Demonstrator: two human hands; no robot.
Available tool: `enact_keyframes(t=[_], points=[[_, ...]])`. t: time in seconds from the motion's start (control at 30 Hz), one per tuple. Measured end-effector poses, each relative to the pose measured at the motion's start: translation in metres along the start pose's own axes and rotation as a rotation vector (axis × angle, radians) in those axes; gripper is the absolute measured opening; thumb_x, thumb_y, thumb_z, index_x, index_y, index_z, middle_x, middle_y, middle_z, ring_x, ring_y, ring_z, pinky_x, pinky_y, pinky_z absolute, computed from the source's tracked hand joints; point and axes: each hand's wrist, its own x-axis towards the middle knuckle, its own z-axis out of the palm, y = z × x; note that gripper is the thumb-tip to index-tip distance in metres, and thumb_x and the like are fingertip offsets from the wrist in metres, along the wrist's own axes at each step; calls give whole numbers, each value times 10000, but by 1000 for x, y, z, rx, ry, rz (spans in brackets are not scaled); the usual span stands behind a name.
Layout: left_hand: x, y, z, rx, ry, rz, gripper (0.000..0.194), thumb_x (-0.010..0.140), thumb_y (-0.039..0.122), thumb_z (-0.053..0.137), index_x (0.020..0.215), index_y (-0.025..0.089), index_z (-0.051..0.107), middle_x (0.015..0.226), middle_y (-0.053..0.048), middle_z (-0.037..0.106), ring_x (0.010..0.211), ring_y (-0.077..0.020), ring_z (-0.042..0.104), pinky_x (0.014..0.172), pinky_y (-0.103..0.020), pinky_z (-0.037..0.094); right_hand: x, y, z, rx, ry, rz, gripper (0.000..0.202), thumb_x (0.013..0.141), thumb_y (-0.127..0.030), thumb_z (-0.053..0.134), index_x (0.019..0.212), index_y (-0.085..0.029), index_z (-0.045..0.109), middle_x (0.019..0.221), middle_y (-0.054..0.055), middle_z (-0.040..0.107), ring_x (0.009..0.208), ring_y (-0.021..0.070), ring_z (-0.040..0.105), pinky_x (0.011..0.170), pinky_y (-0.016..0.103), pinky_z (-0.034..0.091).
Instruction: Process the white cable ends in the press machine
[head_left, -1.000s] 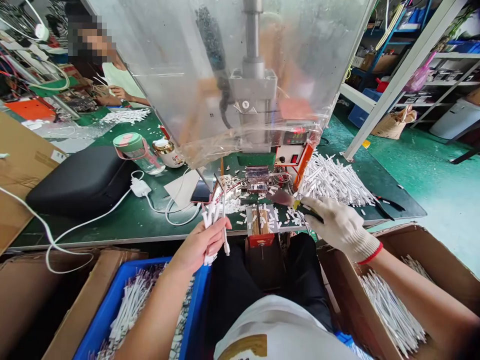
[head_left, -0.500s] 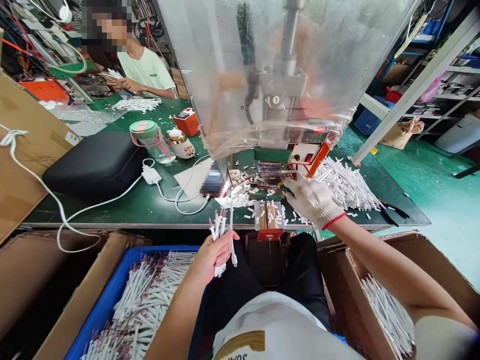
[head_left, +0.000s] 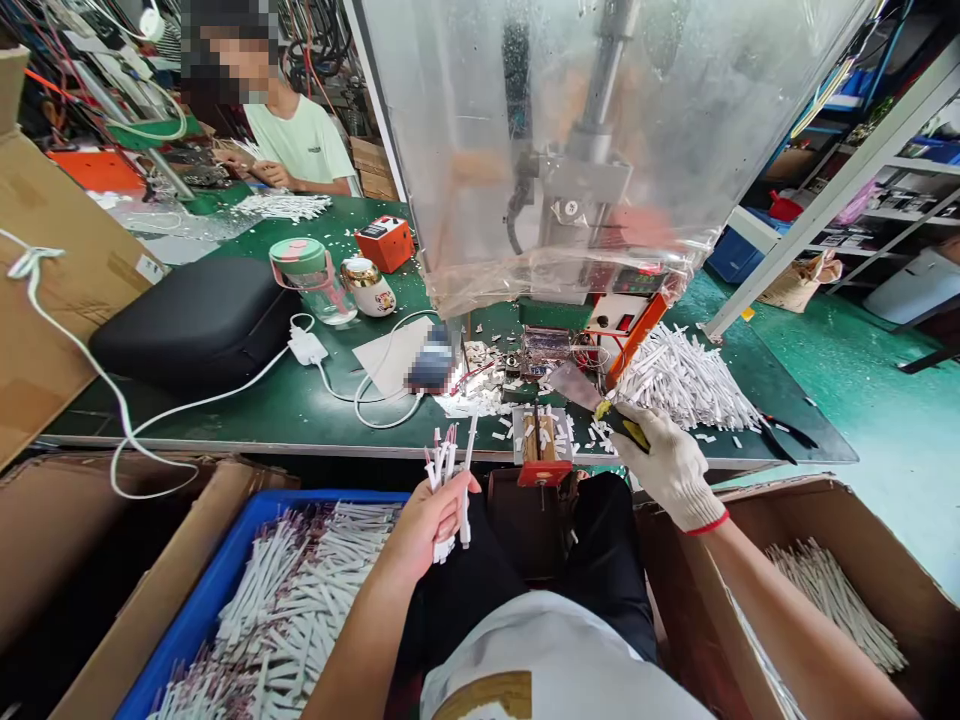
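Note:
My bare left hand is closed around a small bundle of thin white strips with pinkish wire ends, held over my lap. One longer white strip stands a little apart between thumb and finger. My right hand, in a white knitted glove with a red cuff, grips a scraper with a flat blade and a yellow and black handle. Its blade points left, just in front of the machine's metal fixture. Below sits a red-fronted block strewn with white bits.
A plastic-covered press rises over the table. To its right lie a heap of white pieces and pliers. A blue bin of strips is at my left, a cardboard box at my right. A person sits across.
My right hand has drawn back from the fixture toward me and to the right, bringing the scraper into plain view. My left hand still holds the bundle. The view has shifted slightly.

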Motion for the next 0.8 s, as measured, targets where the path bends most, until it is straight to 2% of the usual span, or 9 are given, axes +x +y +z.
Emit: enact_keyframes(t=[0.13,0.23,0.33,0.43,0.5,0.57,0.7,0.8], points=[[-1,0,5,14,-20,7,441,723,569,789,729,147,660,424,131,232,362,-30,198,372,-166,133,2,-10,23,122,142,11,447,910,-428,577,1292,-212,661,1162,101,698,987,259,678,808,353,533],[-3,-2,3,25,-3,15,433,732,563,784,730,148,660,425,132,223,367,-34,196,371,-165,141,12,-28,38,103,155,-70,456,929,-428,556,1309,-197,655,1145,127,694,962,264,666,793,356,523],[-5,-3,0,20,14,31,430,729,562,784,727,151,658,422,134,220,370,-35,190,371,-163,151,25,-45,47,28,18,-279,474,967,-444,523,1371,-214,618,1138,127,684,944,246,652,786,327,496],[-7,0,1,35,26,38,438,728,574,772,701,157,643,417,126,242,371,-37,184,368,-167,138,35,-48,52,-58,-137,-465,471,999,-428,483,1413,-226,581,1166,121,668,1028,252,630,856,326,472],[-8,4,4,79,21,45,442,729,581,759,675,161,634,416,116,259,375,-41,183,370,-175,119,37,-43,56,-137,-214,-476,478,999,-417,483,1430,-228,565,1167,125,669,1052,268,624,869,341,467],[-7,10,7,145,-2,71,434,733,576,744,656,163,636,419,104,280,382,-48,189,379,-189,103,38,-35,58,-205,-246,-416,477,1000,-412,475,1430,-228,566,1197,136,667,1066,285,624,865,359,470],[-3,27,11,330,-102,142,383,761,524,712,622,172,650,428,83,325,399,-67,224,407,-221,142,38,-27,51,-218,-214,-372,461,983,-412,506,1378,-201,612,1307,152,633,1142,311,596,922,397,461],[0,41,13,528,-202,236,339,796,446,691,592,177,660,495,45,440,475,-97,361,481,-231,271,40,-35,25,-61,-177,-448,471,958,-449,557,1350,-199,633,1338,129,627,1196,293,574,983,382,440]])
